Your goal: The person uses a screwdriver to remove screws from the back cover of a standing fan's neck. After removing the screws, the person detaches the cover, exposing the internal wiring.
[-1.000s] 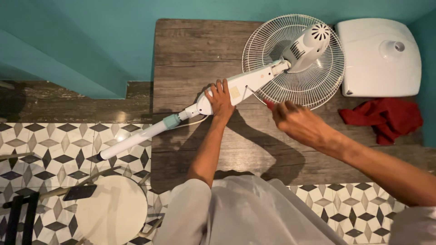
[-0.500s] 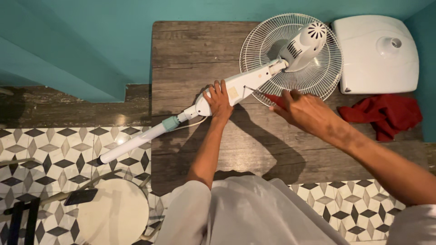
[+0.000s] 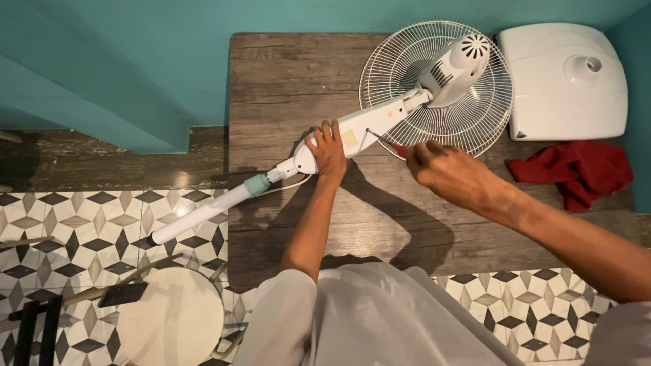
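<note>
The fan (image 3: 380,122) lies across the bench (image 3: 291,74), its grille (image 3: 468,115) face down and its pole (image 3: 203,210) jutting out over the tiled floor (image 3: 88,224). Our left hand (image 3: 328,150) presses flat on the neck housing, fingers spread, gripping nothing. Our right hand (image 3: 444,171) is clenched round a red-handled screwdriver (image 3: 388,141), its tip set at a screw in the housing. We judge the tip could slip out and scratch the plastic or jab the left hand just beside it, if the fan rolls. A freed screw could drop to the floor. The base (image 3: 566,81) and red cloth (image 3: 576,169) lie well apart.
</note>
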